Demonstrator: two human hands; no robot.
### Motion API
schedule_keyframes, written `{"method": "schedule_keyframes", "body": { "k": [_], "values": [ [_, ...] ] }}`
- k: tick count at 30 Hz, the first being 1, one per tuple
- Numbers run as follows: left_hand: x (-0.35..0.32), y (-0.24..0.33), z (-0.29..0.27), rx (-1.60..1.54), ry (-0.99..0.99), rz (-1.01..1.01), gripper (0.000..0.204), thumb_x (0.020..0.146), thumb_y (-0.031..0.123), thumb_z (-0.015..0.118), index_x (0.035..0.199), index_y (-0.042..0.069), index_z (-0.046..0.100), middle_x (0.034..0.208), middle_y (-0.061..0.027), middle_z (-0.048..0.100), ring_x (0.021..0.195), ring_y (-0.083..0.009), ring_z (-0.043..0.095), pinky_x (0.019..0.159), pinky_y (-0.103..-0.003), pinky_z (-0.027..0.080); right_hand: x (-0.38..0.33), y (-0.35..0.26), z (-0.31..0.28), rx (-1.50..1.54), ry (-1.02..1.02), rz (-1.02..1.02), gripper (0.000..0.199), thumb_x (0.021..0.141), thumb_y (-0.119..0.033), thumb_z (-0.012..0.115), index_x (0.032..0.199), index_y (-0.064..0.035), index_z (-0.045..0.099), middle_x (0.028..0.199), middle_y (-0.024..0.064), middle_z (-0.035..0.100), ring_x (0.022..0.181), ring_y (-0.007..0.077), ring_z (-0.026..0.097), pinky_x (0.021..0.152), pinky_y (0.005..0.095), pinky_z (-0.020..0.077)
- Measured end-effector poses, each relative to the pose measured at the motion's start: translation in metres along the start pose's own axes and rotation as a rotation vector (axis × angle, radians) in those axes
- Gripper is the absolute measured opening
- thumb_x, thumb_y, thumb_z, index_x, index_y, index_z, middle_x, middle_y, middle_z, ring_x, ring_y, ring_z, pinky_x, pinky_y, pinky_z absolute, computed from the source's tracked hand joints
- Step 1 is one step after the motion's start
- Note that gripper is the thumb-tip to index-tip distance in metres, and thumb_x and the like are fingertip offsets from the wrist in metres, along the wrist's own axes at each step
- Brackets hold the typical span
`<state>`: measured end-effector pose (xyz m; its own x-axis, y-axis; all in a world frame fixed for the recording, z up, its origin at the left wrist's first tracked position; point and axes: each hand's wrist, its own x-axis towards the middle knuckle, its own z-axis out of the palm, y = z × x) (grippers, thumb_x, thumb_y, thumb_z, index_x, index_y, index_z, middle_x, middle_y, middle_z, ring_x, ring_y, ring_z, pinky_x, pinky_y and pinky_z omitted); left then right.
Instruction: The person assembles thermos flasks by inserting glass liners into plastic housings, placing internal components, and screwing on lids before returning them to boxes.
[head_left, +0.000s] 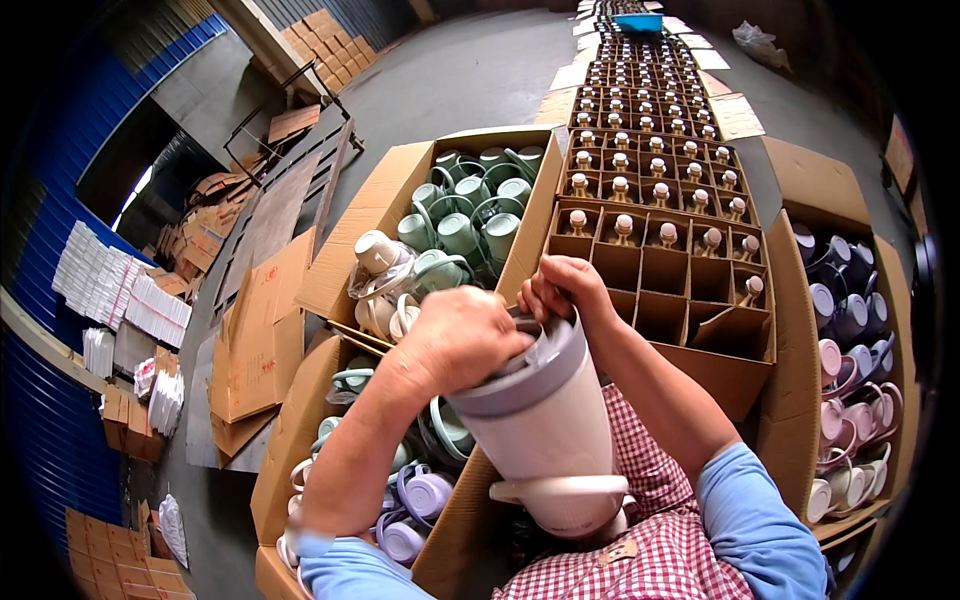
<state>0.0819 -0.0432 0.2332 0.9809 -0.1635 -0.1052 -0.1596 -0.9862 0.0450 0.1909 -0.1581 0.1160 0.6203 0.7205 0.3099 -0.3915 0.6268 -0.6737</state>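
Note:
A white jug (545, 440) with a grey band round its upper end leans against my apron, its grey open end toward my hands and its curved handle low near my lap. My left hand (465, 335) is closed at the near left of the grey rim, with fingertips reaching into the opening. Across from it, my right hand (567, 290) pinches at the far right of the rim. What lies inside the opening is mostly hidden by my fingers.
Open cartons hold green jug parts (458, 230), purple ones (425, 492) and dark blue and pink ones (850, 315). Ahead, a divided carton (640, 275) holds several bottle-shaped flasks with white tops. Flattened cardboard (265, 330) lies left, near stacked white bundles (95, 275).

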Motion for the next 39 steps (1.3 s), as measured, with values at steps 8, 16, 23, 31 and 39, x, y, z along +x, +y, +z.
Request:
{"method": "schedule_keyframes", "body": {
  "k": [8,16,23,31,39],
  "values": [
    [0.016,0.045,0.019,-0.220,0.647,0.224,0.015,0.073,0.018,0.068,0.082,0.007,0.070,0.067,-0.0083,0.053,0.065,-0.0248,0.056,0.058,-0.036,0.046,0.021,0.006,-0.054,0.260,-0.121,-0.014,0.036,0.093,-0.030,0.054,0.066,-0.0061,0.052,0.048,-0.0004,0.039,0.051,0.0146,0.045,0.059,0.0310,0.0418],
    [0.008,-0.013,0.040,-0.598,0.682,0.533,0.027,0.077,0.031,0.063,0.087,0.007,0.073,0.070,-0.0074,0.055,0.061,-0.0223,0.051,0.057,-0.033,0.045,-0.014,-0.054,-0.012,-0.409,0.137,-0.031,0.025,0.088,-0.019,0.064,0.071,0.0000,0.064,0.057,0.0030,0.058,0.044,0.0050,0.048,0.043,0.0184,0.0379],
    [0.027,0.067,0.007,-0.178,0.589,0.216,0.022,0.067,0.024,0.073,0.071,0.007,0.060,0.071,-0.0050,0.051,0.062,-0.0230,0.052,0.052,-0.035,0.044,0.021,-0.019,-0.069,0.061,-0.109,-0.102,0.027,0.093,-0.023,0.055,0.078,-0.0013,0.060,0.053,-0.0007,0.045,0.043,0.0064,0.039,0.044,0.0222,0.0360],
    [0.023,0.012,0.024,-0.638,0.592,0.544,0.027,0.073,0.027,0.068,0.088,0.005,0.071,0.059,-0.0048,0.049,0.048,-0.0194,0.047,0.045,-0.033,0.035,-0.007,-0.066,-0.042,-0.273,0.049,-0.083,0.022,0.092,-0.018,0.056,0.081,-0.0008,0.063,0.055,-0.0019,0.048,0.047,0.0042,0.042,0.044,0.0203,0.0333],
    [0.029,0.010,0.035,-0.497,0.747,0.596,0.021,0.074,0.025,0.069,0.083,0.006,0.072,0.054,-0.0017,0.045,0.044,-0.0163,0.044,0.041,-0.029,0.033,-0.007,-0.068,-0.034,-0.307,0.028,-0.076,0.022,0.092,-0.016,0.053,0.081,0.0011,0.062,0.053,-0.0033,0.045,0.042,0.0037,0.034,0.040,0.0197,0.0262]
  ]
}}
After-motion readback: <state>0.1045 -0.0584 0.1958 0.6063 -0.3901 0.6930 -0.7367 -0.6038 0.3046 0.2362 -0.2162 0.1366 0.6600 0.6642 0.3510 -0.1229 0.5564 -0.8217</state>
